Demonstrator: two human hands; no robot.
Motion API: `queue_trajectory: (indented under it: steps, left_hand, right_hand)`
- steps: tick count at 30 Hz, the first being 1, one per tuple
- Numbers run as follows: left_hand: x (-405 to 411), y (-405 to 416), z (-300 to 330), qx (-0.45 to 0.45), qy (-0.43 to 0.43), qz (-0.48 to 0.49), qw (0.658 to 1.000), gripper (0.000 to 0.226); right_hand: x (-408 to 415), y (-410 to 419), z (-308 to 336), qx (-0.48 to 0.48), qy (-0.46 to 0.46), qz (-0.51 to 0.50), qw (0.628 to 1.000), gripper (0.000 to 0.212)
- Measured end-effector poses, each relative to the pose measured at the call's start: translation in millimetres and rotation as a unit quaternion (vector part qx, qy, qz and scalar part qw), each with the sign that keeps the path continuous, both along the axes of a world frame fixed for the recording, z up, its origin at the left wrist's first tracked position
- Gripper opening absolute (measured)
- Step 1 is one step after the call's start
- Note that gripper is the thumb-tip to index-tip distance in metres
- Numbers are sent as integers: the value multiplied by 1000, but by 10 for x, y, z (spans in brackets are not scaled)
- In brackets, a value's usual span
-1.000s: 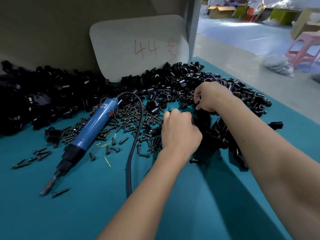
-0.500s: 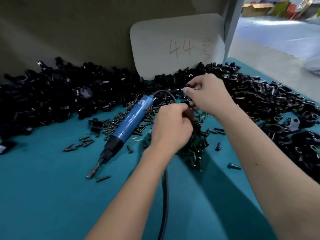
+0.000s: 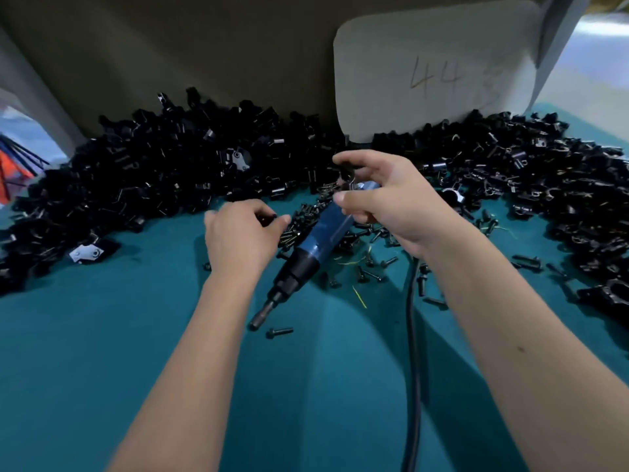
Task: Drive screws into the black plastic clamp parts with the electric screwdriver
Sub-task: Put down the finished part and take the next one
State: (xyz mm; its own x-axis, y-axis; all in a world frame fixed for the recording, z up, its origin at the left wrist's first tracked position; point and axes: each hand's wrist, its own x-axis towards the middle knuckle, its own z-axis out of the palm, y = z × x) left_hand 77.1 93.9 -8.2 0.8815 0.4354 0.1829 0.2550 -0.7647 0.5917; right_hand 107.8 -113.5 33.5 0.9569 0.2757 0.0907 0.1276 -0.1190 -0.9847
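Observation:
The blue electric screwdriver [image 3: 325, 231] lies on the teal table [image 3: 102, 369], its bit pointing toward me and to the left. My right hand [image 3: 388, 206] hovers over the tool's rear end, fingers spread, with a small black clamp part [image 3: 347, 170] pinched under the index finger. Just left of the tool, my left hand [image 3: 241, 238] has curled fingers that pinch a small dark screw [image 3: 272, 218] at their tips. Loose screws [image 3: 369, 269] lie scattered around the tool. Black clamp parts are heaped on the left [image 3: 163, 185] and on the right [image 3: 561, 189].
The tool's black cable [image 3: 413, 352] runs toward me between my forearms. One screw [image 3: 279, 332] lies by the bit. A white board marked 44 [image 3: 435, 73] leans on the back wall. A larger clamp [image 3: 609, 294] sits at the right edge.
My hands have parted: the left moved left and down beside the screwdriver, while the right stayed raised with the clamp part. The view swung left, showing more of the left heap.

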Motion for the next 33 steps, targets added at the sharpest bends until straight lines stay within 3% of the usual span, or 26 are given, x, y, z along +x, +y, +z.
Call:
queue_trajectory:
  steps: [4, 6, 7, 9, 10, 12, 17, 20, 26, 33]
  left_hand:
    - [-64, -43, -48, -47, -67, -8, 997, 16]
    - [-84, -65, -44, -129, -129, -6, 983, 14]
    - [-95, -98, -24, -215, -161, -15, 963, 13]
    - [-145, -186, 37, -416, -206, -46, 885, 7]
    - [-169, -224, 51, -483, -216, -57, 847, 9]
    - [-192, -288, 38, -538, -213, -72, 813, 22]
    - [-186, -336, 7, -537, -179, -131, 814, 47]
    - [-171, -316, -25, -531, -161, -175, 814, 50]
    - [-203, -245, 0, -575, -102, -305, 753, 56]
    - [-229, -204, 27, -584, -72, -360, 723, 48]
  right_hand:
    - [-27, -65, -30, 74, 41, 12, 996, 38]
    - [-33, -105, -25, 94, 49, 21, 994, 27]
    - [-31, -134, -22, 96, 47, 19, 994, 23]
    - [-26, -173, -21, 90, 49, 7, 995, 37]
    - [-27, -181, -26, 85, 58, -3, 995, 47]
    - [-33, -183, -57, 88, 84, -23, 992, 57]
    - [-25, -184, -156, 149, 115, -21, 982, 48]
    - [-17, -201, -161, 149, 84, -13, 985, 34]
    - [-31, -171, -153, 198, 42, -4, 979, 5]
    - [-19, -152, -193, 203, -8, 24, 979, 27]
